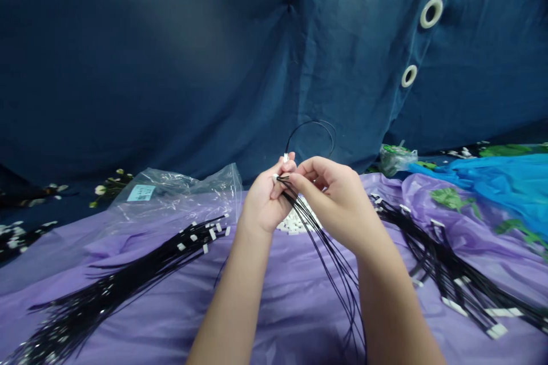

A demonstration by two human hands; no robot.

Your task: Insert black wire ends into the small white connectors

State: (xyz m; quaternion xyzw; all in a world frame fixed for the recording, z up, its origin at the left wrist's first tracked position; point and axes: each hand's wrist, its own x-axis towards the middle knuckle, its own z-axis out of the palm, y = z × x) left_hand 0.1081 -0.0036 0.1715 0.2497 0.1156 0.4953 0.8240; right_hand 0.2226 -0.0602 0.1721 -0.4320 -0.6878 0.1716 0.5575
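Near the middle of the view, my left hand [266, 197] is closed around a small white connector [276, 178] at its fingertips. A second white connector [286, 157], with a thin black wire looping up and right, sticks up between its fingers. My right hand [336, 194] meets it from the right, thumb and fingers pinched on several black wires [306, 218] beside the connector. These wires hang down to the lower right, past my right forearm. Behind the hands lies a pile of small white connectors [295, 222], partly hidden.
Bundles of black wires with white connectors lie at left [141, 268] and right [445, 256] on the purple cloth [171, 319]. A clear plastic bag [180, 191] sits back left, blue plastic [514, 182] back right. A dark blue curtain [171, 80] hangs behind.
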